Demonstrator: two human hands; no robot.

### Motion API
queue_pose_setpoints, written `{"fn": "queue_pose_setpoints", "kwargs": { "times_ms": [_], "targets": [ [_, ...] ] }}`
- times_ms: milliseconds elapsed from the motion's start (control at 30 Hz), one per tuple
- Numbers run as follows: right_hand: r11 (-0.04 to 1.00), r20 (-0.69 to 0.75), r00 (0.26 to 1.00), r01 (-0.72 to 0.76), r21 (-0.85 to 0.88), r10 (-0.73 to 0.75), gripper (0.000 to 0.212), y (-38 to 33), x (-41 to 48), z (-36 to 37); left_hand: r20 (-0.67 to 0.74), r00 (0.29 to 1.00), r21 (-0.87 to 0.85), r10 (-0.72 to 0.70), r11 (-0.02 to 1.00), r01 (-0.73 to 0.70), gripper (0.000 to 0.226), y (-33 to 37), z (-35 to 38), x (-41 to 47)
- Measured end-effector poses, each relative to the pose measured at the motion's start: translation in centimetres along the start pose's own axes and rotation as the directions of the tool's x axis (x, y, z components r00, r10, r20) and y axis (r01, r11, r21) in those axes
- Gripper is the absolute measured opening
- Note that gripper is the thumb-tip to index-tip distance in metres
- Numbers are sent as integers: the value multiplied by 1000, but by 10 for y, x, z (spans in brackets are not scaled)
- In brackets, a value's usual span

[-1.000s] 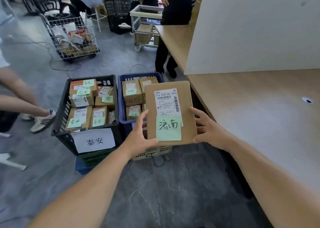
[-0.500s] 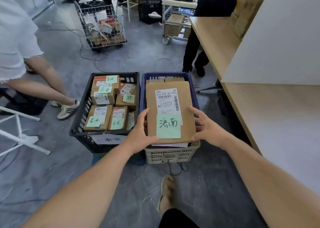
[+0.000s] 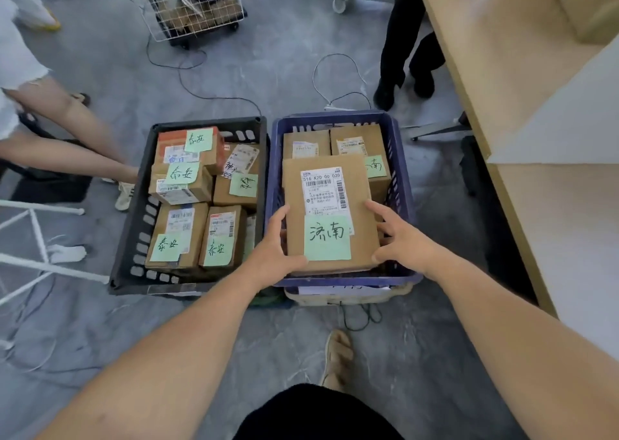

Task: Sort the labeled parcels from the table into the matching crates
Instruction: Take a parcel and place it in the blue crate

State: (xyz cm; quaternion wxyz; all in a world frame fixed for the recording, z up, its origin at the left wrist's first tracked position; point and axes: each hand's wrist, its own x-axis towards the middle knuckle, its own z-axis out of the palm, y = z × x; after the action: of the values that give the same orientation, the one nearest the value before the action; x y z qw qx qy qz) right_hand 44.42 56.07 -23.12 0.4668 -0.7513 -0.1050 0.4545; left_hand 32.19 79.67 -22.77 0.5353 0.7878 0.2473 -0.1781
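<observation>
The grey marbled floor [image 3: 284,71] carries a black crate [image 3: 134,212] and a blue crate [image 3: 400,178] side by side, walls touching; a beige crate [image 3: 335,300] shows under the blue one's near rim. Farther back stands a wire cart [image 3: 187,7], with dark cables [image 3: 187,74] and a white cable [image 3: 321,71] looping between it and the crates. A white frame [image 3: 37,235] stands at the left, and a sandalled foot [image 3: 336,356] is planted nearest.
</observation>
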Motion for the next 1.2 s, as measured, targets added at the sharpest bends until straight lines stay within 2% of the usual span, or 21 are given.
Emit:
{"fn": "queue_pose_setpoints", "kwargs": {
  "times_ms": [300,500,633,700,767,867,1067,1200],
  "targets": [
    [994,87,990,-108,7,107,106,24,61,6,89,984,58,-153,987,148,106,-32,-1,52],
    [990,82,988,-136,21,134,108,46,93,18,141,963,101,-229,971,216,110,-53,3,82],
    [992,50,991,-126,22,124,107,57,113,31,123,955,210,-270,948,241,110,-59,2,97],
    [992,25,991,-128,17,128,107,66,120,38,118,964,305,-239,932,194,113,-63,3,103],
    [992,5,992,-125,10,125,108,76,124,44,131,969,438,-208,889,132,116,-63,7,108],
    [992,-28,993,-115,-53,113,111,85,126,51,78,972,589,-223,797,136,113,-70,19,114],
    [981,-23,991,-134,-141,132,112,90,126,54,66,962,650,-263,743,159,104,-78,27,118],
    [967,-3,990,-139,-215,142,110,81,138,51,-38,957,666,-288,706,239,91,-73,32,120]
  ]
}}
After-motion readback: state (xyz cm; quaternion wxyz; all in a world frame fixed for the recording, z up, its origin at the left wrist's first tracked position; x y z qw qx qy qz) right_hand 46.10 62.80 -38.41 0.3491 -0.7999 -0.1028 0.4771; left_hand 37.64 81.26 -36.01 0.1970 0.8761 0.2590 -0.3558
